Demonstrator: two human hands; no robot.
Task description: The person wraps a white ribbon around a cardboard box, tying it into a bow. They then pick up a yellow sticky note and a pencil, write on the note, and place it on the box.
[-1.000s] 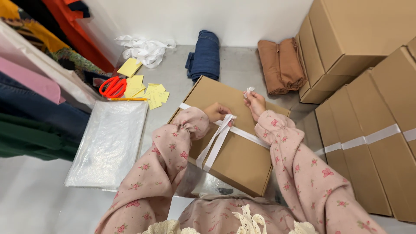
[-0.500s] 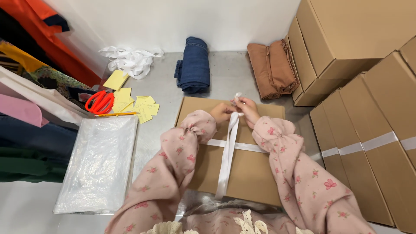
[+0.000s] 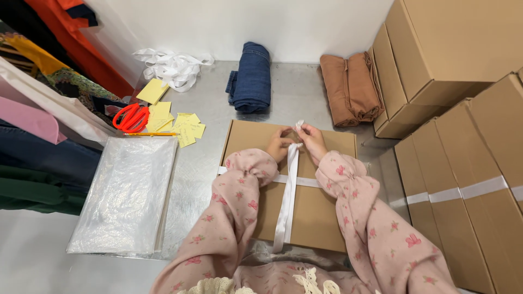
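a flat brown box (image 3: 313, 218) is seen at centre frame on a metal table (image 3: 201, 179), crossed by a white ribbon (image 3: 287, 201) that runs top to bottom over a second band from side to side. both ends of the ribbon are pinched at the box's far edge, just above centre frame: the left hand (image 3: 279, 144) is closed on one strand and the right hand (image 3: 311, 139) on the other, a short tail sticking up between the fingertips. the ribbon looks thin, soft and glossy, so it is judged likely to slip and slacken unless kept taut and held close to the crossing point rather than out at the loose ends. the box appears stiff and probably light for its size, its flat lid offering no grip, so it would best be taken by its edges or corners; whether anything is inside cannot be told. at left of frame a clear plastic bag (image 3: 128, 196) lies flat, with red scissors (image 3: 131, 116), a pencil (image 3: 151, 134) and yellow notes (image 3: 171, 117) above it. a heap of white ribbon (image 3: 171, 68), folded blue cloth (image 3: 251, 79) and folded brown cloth (image 3: 348, 88) sit along the top, and stacked boxes (image 3: 457, 136) fill the right side.
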